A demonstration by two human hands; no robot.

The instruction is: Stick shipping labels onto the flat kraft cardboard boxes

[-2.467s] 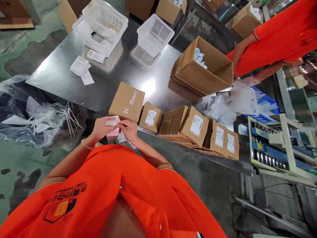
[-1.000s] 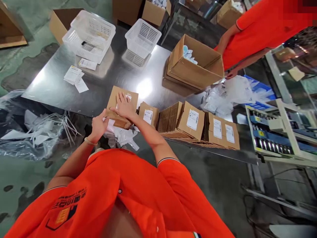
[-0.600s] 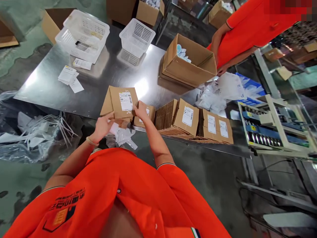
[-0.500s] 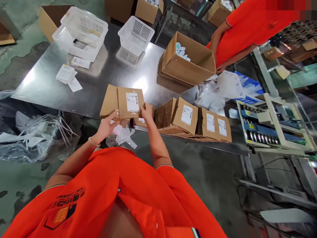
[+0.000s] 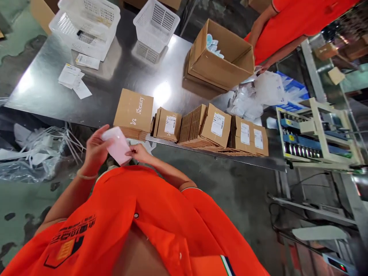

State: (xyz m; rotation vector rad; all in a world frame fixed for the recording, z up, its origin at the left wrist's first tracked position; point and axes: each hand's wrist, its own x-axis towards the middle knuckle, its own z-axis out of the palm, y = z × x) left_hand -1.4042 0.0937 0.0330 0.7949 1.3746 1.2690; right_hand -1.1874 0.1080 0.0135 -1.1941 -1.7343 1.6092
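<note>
Close to my body, off the table's front edge, my left hand [image 5: 97, 150] is wrapped round a curved stack of pinkish-white label sheets [image 5: 118, 146]. The fingers of my right hand [image 5: 138, 152] pinch its lower right edge. Just beyond lies a pile of flat brown cardboard boxes [image 5: 135, 109], the top one printed with white lettering and bearing no label. To its right, a folded box with a white label [image 5: 169, 124] leans among others. Further right stand a row of folded boxes [image 5: 193, 124] and a labelled box [image 5: 217, 124].
On the metal table [image 5: 112, 90] are white baskets [image 5: 156, 25], loose printed slips [image 5: 74, 80] and an open carton [image 5: 220, 61] with pale blue-white items. A co-worker in an orange shirt [image 5: 299, 23] stands behind it. Plastic bags [image 5: 244, 103] lie beside a rack [image 5: 313, 130].
Both hands have left the boxes and come back toward my body, now holding the pinkish-white stack. The labelled box is gone from the pile's top; a labelled box now shows in the row.
</note>
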